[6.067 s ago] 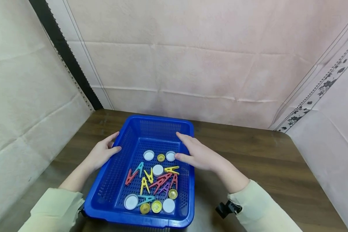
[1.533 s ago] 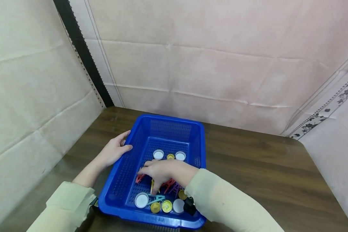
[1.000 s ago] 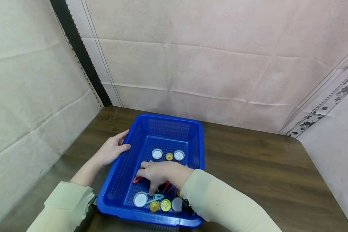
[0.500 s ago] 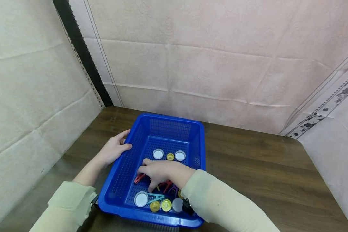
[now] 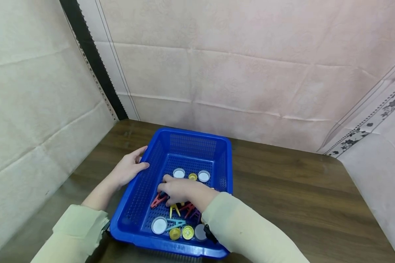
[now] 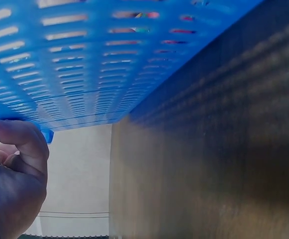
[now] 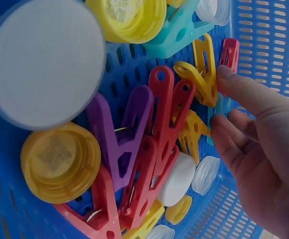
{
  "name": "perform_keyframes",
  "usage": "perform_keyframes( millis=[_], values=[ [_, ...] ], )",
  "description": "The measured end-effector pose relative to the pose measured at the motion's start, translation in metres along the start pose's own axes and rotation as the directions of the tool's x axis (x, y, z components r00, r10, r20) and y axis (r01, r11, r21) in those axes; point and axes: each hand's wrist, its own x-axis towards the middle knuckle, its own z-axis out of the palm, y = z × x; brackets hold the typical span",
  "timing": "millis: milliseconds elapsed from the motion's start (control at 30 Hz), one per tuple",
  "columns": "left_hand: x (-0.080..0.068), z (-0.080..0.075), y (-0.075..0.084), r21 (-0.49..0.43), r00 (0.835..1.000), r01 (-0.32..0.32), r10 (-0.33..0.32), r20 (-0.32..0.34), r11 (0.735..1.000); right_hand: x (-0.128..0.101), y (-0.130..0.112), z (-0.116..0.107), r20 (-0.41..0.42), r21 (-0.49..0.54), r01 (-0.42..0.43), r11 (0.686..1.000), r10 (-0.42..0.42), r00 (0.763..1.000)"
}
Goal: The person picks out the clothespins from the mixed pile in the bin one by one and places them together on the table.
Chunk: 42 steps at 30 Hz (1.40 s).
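A blue plastic basket holds clothespins and bottle caps. My left hand grips its left rim, the thumb over the edge; in the left wrist view that hand shows curled at the rim. My right hand reaches low inside the basket. In the right wrist view its thumb and fingers are parted around a teal clothespin, the thumb tip overlapping a red clothespin. Yellow clothespins lie just beside the fingers, on the basket floor.
Purple clothespin, more red clothespins and another teal clothespin lie loose among white caps and yellow caps. The basket stands on a wooden table, with pale cloth walls around it.
Earlier my right hand was at the basket's right rim; it then went in over the clothespins. Over the last half second it shifts slightly farther back, uncovering a yellow clothespin. My left hand stays put.
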Motion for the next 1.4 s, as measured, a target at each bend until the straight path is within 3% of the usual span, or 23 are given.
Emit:
perform_keyframes(
  millis=[600, 800, 1033, 1400],
  values=[
    [-0.002, 0.001, 0.000, 0.017, 1.000, 0.015, -0.015, -0.015, 1.000, 0.008, -0.004, 0.006, -0.048, -0.044, -0.007, 0.999, 0.005, 0.999],
    [-0.002, 0.002, 0.002, 0.024, 1.000, 0.008, -0.008, -0.018, 1.000, 0.010, -0.004, 0.007, -0.046, 0.007, 0.023, 1.000, -0.023, 0.999],
    [0.000, 0.002, 0.003, 0.042, 1.000, 0.008, -0.007, -0.021, 0.999, 0.009, -0.004, 0.006, -0.083, -0.030, 0.077, 0.997, -0.080, 0.993],
    [0.000, 0.001, -0.001, 0.063, 1.000, -0.009, 0.010, -0.017, 0.998, 0.006, -0.004, -0.008, -0.129, 0.050, 0.139, 0.989, -0.131, 0.983]
  ],
)
